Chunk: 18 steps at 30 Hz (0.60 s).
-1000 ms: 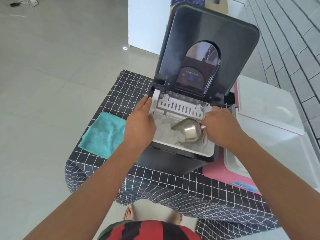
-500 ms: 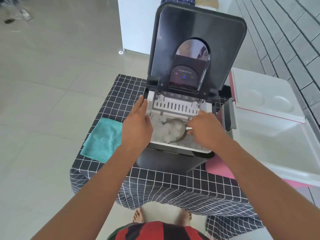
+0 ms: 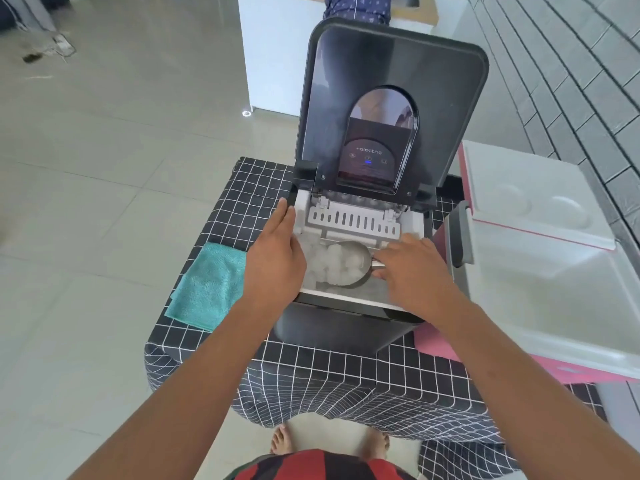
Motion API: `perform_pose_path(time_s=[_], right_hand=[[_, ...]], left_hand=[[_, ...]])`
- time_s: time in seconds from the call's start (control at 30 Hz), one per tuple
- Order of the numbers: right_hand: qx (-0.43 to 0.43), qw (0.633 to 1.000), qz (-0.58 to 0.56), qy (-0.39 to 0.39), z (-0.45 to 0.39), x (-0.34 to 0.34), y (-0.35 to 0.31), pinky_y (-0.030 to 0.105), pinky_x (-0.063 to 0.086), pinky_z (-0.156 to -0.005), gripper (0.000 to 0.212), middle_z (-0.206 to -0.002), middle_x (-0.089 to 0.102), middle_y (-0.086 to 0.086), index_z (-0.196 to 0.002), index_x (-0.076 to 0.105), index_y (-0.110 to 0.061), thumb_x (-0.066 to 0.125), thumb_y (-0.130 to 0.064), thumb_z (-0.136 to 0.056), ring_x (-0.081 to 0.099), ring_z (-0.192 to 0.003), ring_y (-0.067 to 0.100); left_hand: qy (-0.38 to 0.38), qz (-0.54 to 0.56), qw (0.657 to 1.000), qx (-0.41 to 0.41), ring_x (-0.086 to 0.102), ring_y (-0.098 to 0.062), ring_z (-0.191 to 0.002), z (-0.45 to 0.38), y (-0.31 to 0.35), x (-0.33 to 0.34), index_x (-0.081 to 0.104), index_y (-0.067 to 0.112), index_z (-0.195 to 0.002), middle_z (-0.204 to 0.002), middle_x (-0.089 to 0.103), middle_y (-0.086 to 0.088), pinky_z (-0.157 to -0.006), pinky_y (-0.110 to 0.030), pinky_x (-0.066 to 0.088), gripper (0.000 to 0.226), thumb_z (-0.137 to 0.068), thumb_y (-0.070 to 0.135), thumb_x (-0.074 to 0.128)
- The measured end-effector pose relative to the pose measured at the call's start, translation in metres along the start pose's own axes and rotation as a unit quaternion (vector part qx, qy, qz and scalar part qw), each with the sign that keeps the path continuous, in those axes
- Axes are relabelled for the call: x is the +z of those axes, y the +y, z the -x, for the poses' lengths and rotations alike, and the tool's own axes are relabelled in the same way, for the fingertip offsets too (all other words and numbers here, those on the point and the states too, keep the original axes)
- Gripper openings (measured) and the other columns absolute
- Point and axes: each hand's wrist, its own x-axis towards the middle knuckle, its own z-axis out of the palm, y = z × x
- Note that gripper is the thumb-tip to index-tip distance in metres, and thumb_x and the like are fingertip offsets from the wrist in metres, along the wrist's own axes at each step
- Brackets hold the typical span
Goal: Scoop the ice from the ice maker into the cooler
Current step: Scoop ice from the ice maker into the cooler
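Note:
A dark ice maker (image 3: 346,327) stands on the checked table with its lid (image 3: 394,74) raised. Inside its white bin lies a pile of ice (image 3: 313,271). A metal scoop (image 3: 349,266), bowl up and filled with ice cubes, sits in the bin. My right hand (image 3: 412,271) grips the scoop's handle at the bin's right side. My left hand (image 3: 273,258) rests flat on the bin's left rim, fingers straight. To the right stands the pink cooler (image 3: 561,372), its white inside (image 3: 540,299) showing and its lid (image 3: 530,202) swung back.
A teal cloth (image 3: 207,285) lies on the black-and-white checked tablecloth (image 3: 346,382) left of the ice maker. A grey handle (image 3: 459,237) of the cooler stands between the ice maker and the cooler. A grey tiled wall (image 3: 588,81) is at the right. My bare feet (image 3: 282,441) show below.
The scoop turned from bowl down over the ice to bowl up and now carries ice cubes. My left hand stayed on the rim. The camera view shifted slightly.

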Motion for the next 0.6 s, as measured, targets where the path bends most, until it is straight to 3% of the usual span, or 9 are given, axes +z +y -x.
perform_pose_path(time_s=[0.1,0.2,0.4,0.6], right_hand=[[-0.002,1.000,-0.009,0.016,0.006,-0.001,0.004,0.035,0.033,-0.081,0.020,-0.093,0.063,-0.006,-0.101,0.062,-0.023,0.055,-0.038,-0.092,0.047,-0.096,0.020],[0.014,0.999,-0.037,0.029,0.008,-0.002,0.010,0.036,0.032,-0.085,0.019,-0.092,0.061,-0.007,-0.101,0.062,-0.022,0.054,-0.037,-0.093,0.045,-0.096,0.019],[0.036,0.990,-0.118,0.069,0.009,-0.002,0.019,0.033,0.026,-0.082,0.014,-0.082,0.052,-0.010,-0.097,0.064,-0.022,0.058,-0.034,-0.091,0.032,-0.088,0.013],[0.040,0.978,-0.185,0.090,0.012,-0.001,0.030,0.037,0.036,-0.083,0.014,-0.089,0.050,-0.003,-0.095,0.070,-0.019,0.067,-0.030,-0.086,0.035,-0.086,0.017]], left_hand=[[0.006,0.011,1.000,-0.004,0.046,-0.009,-0.131,0.001,-0.003,0.002,0.046,0.013,-0.143,-0.157,0.030,0.009,-0.089,-0.014,0.036,0.047,-0.097,0.006,0.041],[0.009,0.017,1.000,-0.003,0.042,-0.006,-0.133,0.003,-0.005,0.003,0.048,0.013,-0.142,-0.156,0.031,0.009,-0.094,-0.012,0.033,0.046,-0.097,0.007,0.040],[0.003,0.018,1.000,-0.003,0.033,-0.014,-0.141,0.002,-0.005,0.003,0.049,0.007,-0.141,-0.155,0.036,-0.002,-0.108,-0.017,0.022,0.046,-0.097,0.002,0.037],[0.002,0.015,1.000,-0.001,0.033,-0.017,-0.142,0.003,0.000,0.001,0.048,0.003,-0.140,-0.154,0.035,-0.006,-0.111,-0.019,0.023,0.044,-0.097,0.001,0.038]])
